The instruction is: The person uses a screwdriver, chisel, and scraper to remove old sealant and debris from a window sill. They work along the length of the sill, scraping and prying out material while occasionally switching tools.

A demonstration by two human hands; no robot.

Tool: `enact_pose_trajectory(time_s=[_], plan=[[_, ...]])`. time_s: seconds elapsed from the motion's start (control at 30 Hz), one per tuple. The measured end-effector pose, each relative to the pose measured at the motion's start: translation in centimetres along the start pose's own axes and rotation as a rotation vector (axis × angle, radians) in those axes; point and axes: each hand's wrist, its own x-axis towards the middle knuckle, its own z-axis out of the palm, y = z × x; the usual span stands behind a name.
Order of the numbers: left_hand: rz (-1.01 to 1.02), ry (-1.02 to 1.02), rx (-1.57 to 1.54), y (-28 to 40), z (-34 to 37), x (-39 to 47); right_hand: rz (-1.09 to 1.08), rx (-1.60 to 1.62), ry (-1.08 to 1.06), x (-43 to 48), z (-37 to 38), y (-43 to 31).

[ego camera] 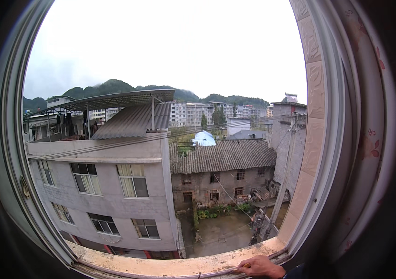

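Note:
My right hand (261, 266) is low in the picture, right of the middle, over the track along the inner edge of the window sill (170, 265). Its fingers are closed on a small yellowish-orange object (246, 265), mostly hidden by the hand, so its kind cannot be told. A thin dark tip (199, 275) shows at the bottom edge, left of the hand; what it belongs to is unclear. My left hand is out of view.
The window frame (327, 195) stands open around the view, with a latch (25, 187) on the left sash. A flower-patterned curtain (368, 139) hangs at the right. Outside, far below, are a yard, a grey building (107, 209) and a tiled-roof house (224, 157).

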Motion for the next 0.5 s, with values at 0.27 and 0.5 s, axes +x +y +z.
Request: enact_pose_trajectory(time_s=[0.27, 0.5], plan=[[0.083, -0.091, -0.182, 0.1, 4.8, 2.1, -0.046, -0.246, 0.064, -0.8, -4.3, 3.1], [0.177, -0.054, -0.202, 1.0, 8.9, 1.1, 0.059, -0.280, 0.115, -0.2, -2.0, 6.7]])
